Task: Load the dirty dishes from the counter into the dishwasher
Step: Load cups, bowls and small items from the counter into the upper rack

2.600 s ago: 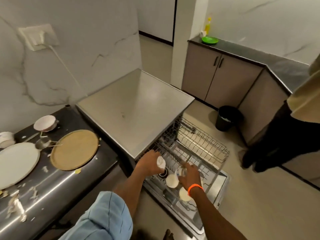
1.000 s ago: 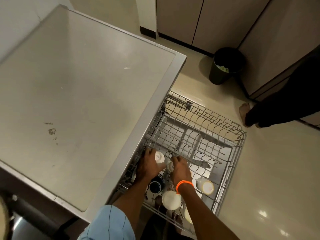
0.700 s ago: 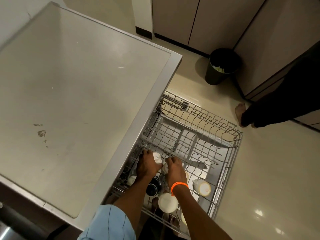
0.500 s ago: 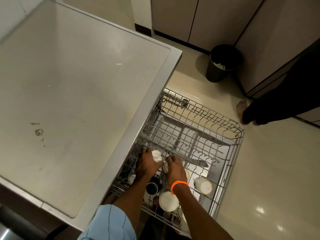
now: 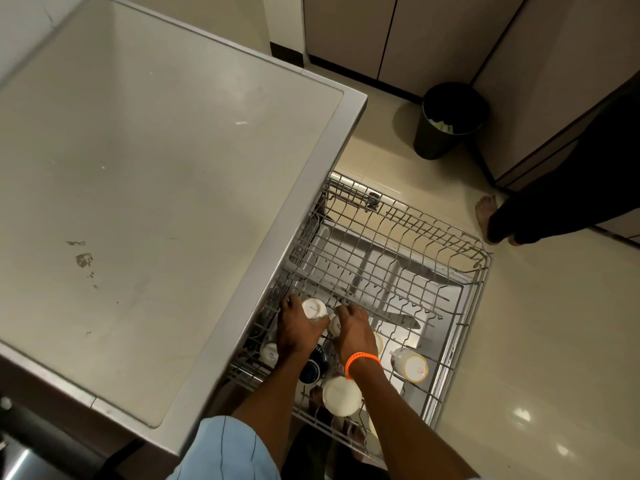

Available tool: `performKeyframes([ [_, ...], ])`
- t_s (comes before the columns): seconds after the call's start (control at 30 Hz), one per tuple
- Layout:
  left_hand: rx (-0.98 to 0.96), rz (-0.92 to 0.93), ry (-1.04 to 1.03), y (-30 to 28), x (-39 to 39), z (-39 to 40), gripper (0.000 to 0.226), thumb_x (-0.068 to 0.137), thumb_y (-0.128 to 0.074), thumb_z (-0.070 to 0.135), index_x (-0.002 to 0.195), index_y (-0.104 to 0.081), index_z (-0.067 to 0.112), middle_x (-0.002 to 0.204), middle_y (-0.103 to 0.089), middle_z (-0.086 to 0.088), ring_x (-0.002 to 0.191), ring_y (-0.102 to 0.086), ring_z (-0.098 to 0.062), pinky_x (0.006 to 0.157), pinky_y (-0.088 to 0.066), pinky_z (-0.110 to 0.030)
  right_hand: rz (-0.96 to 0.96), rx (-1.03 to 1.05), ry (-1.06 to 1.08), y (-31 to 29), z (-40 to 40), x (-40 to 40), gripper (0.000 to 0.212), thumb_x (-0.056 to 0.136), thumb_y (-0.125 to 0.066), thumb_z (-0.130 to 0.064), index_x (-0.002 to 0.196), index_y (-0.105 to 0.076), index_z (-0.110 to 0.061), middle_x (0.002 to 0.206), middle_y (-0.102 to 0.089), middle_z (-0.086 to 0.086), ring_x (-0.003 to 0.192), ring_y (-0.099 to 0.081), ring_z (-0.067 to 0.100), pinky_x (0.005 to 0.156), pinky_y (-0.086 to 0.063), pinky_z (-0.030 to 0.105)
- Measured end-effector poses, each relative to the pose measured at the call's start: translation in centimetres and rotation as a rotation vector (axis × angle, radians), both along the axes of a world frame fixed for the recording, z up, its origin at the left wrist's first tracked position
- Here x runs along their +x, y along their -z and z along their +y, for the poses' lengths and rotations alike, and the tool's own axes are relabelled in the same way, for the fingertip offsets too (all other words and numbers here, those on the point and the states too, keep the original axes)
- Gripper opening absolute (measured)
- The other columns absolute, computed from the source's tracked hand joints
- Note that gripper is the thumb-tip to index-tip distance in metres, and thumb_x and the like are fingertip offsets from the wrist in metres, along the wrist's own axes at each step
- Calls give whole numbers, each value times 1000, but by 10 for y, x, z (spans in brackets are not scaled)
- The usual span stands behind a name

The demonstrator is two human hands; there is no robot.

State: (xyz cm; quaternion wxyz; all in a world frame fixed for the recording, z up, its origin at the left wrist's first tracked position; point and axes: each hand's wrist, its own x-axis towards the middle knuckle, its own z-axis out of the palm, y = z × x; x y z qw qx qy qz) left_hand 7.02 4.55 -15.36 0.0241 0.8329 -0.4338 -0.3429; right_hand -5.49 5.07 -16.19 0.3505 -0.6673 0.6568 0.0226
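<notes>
The dishwasher's wire rack (image 5: 460, 292) is pulled out over the floor. Both my hands are down in its near left corner. My left hand (image 5: 296, 329) grips a small white cup (image 5: 313, 308) turned bottom-up. My right hand (image 5: 353, 329), with an orange band at the wrist, holds a second small white cup (image 5: 335, 325) right beside it. Other upturned white cups stand in the rack: one (image 5: 341, 396) under my right forearm, one (image 5: 412, 365) to the right, one (image 5: 268, 353) at the left. A dark cup (image 5: 311, 368) sits between my arms.
The dishwasher's steel top (image 5: 156, 188) fills the left. A black waste bin (image 5: 446, 119) stands on the floor by the cabinets (image 5: 381, 32). Another person's dark-clad leg and bare foot (image 5: 485, 216) stand just right of the rack. The rack's far half holds no dishes.
The view dropped from the counter to the rack. Over the last second both hands stay on the two small cups in the same corner, barely shifting.
</notes>
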Motion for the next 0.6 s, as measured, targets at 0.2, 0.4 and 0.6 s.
performKeyframes([
  [0.2,8,-138,114,7,-1,6,90,76,-79,59,144,-40,15,148,-46,-9,132,-48,-27,99,-49,-38,-5,-20,-9,6,4,-1,61,75,-78,-9,131,-55,-16,129,-52,8,122,-46,28,98,-49,39],
  [0.4,19,-235,169,13,5,7,87,72,-74,72,136,-50,18,145,-48,-7,135,-41,-24,106,-41,-37,-4,-23,-37,5,8,-1,61,78,-74,-3,134,-55,-15,135,-52,8,123,-47,27,101,-46,36],
  [0.6,-20,-187,160,11,8,9,79,76,-75,65,138,-52,22,141,-56,-5,134,-45,-24,108,-42,-38,32,-12,-66,4,11,0,64,75,-76,-8,134,-54,-18,137,-50,8,124,-46,28,100,-47,36],
])
